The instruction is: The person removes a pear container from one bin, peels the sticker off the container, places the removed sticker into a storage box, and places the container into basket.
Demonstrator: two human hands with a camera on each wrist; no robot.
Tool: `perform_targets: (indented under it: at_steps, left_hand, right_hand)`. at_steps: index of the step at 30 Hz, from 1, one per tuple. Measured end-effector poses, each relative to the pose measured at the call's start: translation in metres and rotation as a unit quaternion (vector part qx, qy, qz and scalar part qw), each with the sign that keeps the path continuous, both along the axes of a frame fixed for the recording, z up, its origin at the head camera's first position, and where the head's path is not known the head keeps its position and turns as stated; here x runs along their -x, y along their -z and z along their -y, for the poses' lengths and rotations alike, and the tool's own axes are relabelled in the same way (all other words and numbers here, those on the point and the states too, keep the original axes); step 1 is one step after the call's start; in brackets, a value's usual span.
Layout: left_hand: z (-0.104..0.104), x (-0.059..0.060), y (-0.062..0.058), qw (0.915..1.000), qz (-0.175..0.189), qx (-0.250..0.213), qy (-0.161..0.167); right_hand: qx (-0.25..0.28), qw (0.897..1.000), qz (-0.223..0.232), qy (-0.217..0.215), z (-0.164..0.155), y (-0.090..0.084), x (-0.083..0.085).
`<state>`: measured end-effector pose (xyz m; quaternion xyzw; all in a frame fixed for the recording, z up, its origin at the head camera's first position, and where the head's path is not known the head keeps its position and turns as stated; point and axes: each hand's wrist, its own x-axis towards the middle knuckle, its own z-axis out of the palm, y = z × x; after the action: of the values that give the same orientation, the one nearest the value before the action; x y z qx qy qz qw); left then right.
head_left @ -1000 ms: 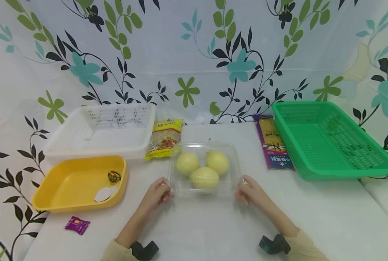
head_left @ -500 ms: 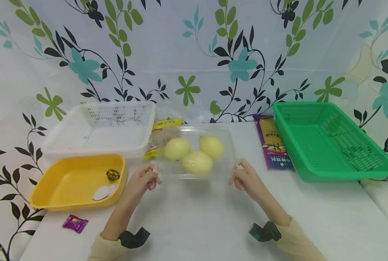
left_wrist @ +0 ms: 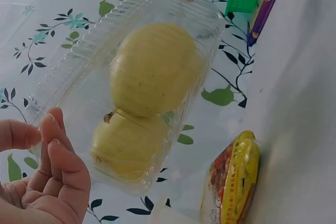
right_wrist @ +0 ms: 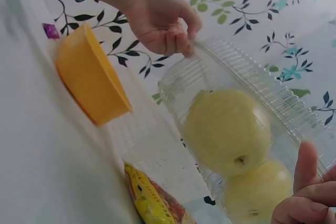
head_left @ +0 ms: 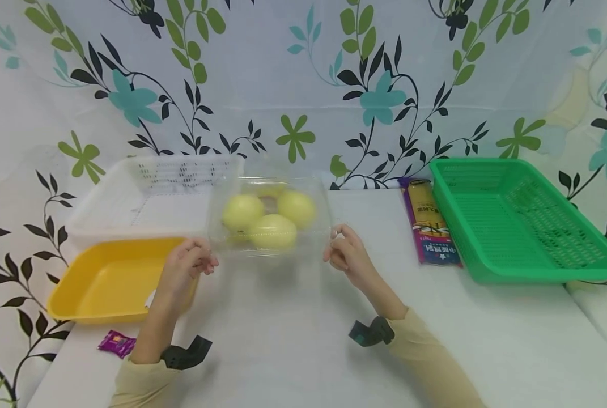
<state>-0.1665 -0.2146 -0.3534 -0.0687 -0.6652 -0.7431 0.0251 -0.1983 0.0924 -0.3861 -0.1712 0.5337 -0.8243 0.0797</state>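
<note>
A clear plastic clamshell box point(head_left: 310, 238) with three round, pale yellow fruits point(head_left: 274, 231) inside is held up over the back of the table. My left hand point(head_left: 186, 266) grips its left end, and in the left wrist view thumb and fingers of the left hand point(left_wrist: 50, 177) pinch the rim. At the opposite end my right hand point(head_left: 351, 258) pinches the rim with curled fingers; the right wrist view shows the right hand point(right_wrist: 310, 192) close up. The box overlaps a yellow food packet point(left_wrist: 236, 182) and the white basket's right edge in the head view.
A white basket point(head_left: 152, 218) stands back left, with a yellow basin point(head_left: 104, 286) before it, partly behind my left forearm. A purple wrapped candy point(head_left: 115, 343) lies near that forearm. On the right, a purple-and-gold packet point(head_left: 431, 224) lies beside a green basket point(head_left: 487, 272).
Both hands have carried the box of fruit up, back and to the left. It has come over the yellow food packet and the right edge of the white basket.
</note>
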Motion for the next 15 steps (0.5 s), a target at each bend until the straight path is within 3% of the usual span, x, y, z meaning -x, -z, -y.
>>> perform_targets:
  at_steps: [5,9,15]
  left_hand:
    - [0.020,0.005,-0.009,0.9974,-0.018,-0.069,-0.009]
    - [0.035,0.011,-0.005,0.9912,-0.029,-0.129,-0.013]
    - [0.049,0.024,0.002,0.9874,-0.019,-0.153,-0.035]
  right_hand:
    - [0.012,0.999,0.036,0.007,0.031,-0.005,0.018]
    - [0.007,0.999,0.038,-0.003,0.051,-0.007,0.025]
    - [-0.030,0.999,0.035,-0.018,0.065,-0.008,0.033]
